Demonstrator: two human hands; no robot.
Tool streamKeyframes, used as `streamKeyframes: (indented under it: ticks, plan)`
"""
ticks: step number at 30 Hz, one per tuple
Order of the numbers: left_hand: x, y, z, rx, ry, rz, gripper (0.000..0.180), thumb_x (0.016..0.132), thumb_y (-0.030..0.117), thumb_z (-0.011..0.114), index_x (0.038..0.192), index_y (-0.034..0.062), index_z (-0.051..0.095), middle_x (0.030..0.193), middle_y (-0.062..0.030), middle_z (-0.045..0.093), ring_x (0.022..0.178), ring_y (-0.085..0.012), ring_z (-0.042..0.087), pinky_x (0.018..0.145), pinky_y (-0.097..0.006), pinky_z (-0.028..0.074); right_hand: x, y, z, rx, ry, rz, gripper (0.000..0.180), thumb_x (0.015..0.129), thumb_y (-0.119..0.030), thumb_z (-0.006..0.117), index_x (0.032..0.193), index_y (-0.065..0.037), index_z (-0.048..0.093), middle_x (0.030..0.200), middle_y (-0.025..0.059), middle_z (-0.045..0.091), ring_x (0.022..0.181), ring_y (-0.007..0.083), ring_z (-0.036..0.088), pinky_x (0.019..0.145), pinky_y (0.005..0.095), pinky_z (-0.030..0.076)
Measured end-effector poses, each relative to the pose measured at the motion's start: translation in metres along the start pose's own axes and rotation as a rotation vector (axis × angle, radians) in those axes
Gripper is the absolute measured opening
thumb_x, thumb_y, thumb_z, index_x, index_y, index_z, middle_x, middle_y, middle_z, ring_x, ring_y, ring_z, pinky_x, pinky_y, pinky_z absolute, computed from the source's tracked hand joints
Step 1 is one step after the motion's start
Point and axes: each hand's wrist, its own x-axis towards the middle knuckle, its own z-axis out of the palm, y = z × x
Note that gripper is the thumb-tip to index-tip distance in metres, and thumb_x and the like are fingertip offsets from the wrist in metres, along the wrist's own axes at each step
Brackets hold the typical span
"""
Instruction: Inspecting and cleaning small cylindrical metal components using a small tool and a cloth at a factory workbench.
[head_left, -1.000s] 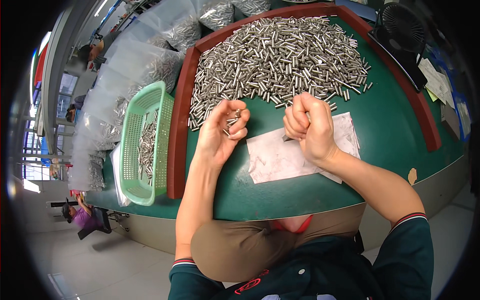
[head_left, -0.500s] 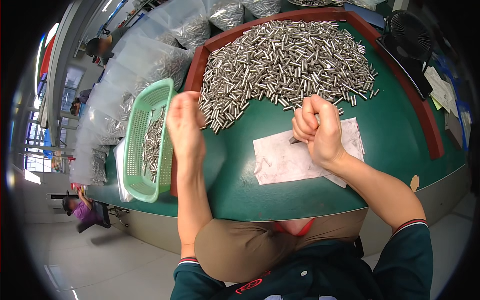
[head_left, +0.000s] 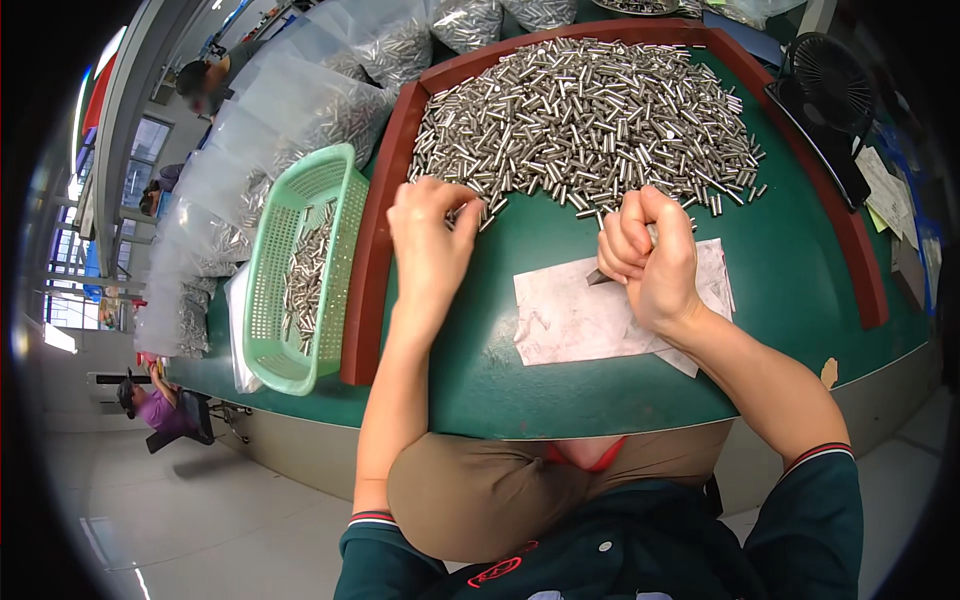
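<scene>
Bright centre — black, bent rim

Legible lettering: none. Entry one: red curved emblem [head_left: 495,573] on my dark green cloth shirt [head_left: 685,530], six o'clock, characters indistinct. Entry two: white paper sheets [head_left: 882,183], between two and three o'clock, markings too small for me to read.

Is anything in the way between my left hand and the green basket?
Yes: the red-brown rail runs between your left hand and the green basket. Nothing visible stands between that hand and the pile of metal pins; it is at the pile's near left edge.
</scene>
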Motion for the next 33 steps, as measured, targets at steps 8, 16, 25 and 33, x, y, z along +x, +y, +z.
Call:
streamKeyframes:
  ticks: [8, 16, 25, 33]
  plan:
    - [-0.005, 0.016, 0.027, 0.065, -0.071, 0.06, 0.009, 0.066, 0.007, 0.064, 0.072, 0.0029, 0.059, 0.074, -0.008, 0.051, 0.077, -0.0246, 0.046, 0.069, -0.036, 0.032, 0.001, -0.002, -0.002, -0.018, -0.001, -0.006, 0.033, 0.085, -0.02, 0.031, 0.053, -0.01, 0.026, 0.043, -0.0004, 0.025, 0.037, 0.0077, 0.019, 0.036, 0.0232, 0.018]
    - [-0.012, 0.035, 0.017, -0.734, -0.333, -0.37, 0.011, 0.078, 0.006, 0.057, 0.085, -0.0002, 0.052, 0.072, -0.0056, 0.055, 0.057, -0.0116, 0.049, 0.05, -0.024, 0.039, 0.001, 0.0, 0.001, -0.002, 0.023, -0.012, 0.035, 0.086, -0.021, 0.029, 0.053, -0.01, 0.026, 0.042, -0.0002, 0.024, 0.036, 0.0081, 0.018, 0.035, 0.0235, 0.018]
    - [-0.015, 0.025, 0.017, -1.652, -0.591, -0.813, 0.014, 0.085, 0.014, 0.052, 0.09, 0.0015, 0.054, 0.073, -0.0011, 0.052, 0.061, -0.0061, 0.046, 0.058, -0.019, 0.04, 0.004, 0.0, 0.002, 0.026, 0.051, 0.015, 0.036, 0.087, -0.023, 0.028, 0.053, -0.011, 0.025, 0.042, -0.001, 0.022, 0.037, 0.0079, 0.017, 0.036, 0.0239, 0.018]
    - [-0.014, 0.026, 0.019, -1.62, -0.606, -0.819, 0.014, 0.086, 0.016, 0.051, 0.088, 0.0016, 0.053, 0.07, -0.0008, 0.05, 0.058, -0.0065, 0.043, 0.056, -0.019, 0.038, 0.004, 0.0, -0.002, 0.02, 0.047, 0.013, 0.033, 0.084, -0.022, 0.031, 0.054, -0.009, 0.027, 0.042, 0.0, 0.025, 0.036, 0.0082, 0.019, 0.035, 0.0238, 0.019]
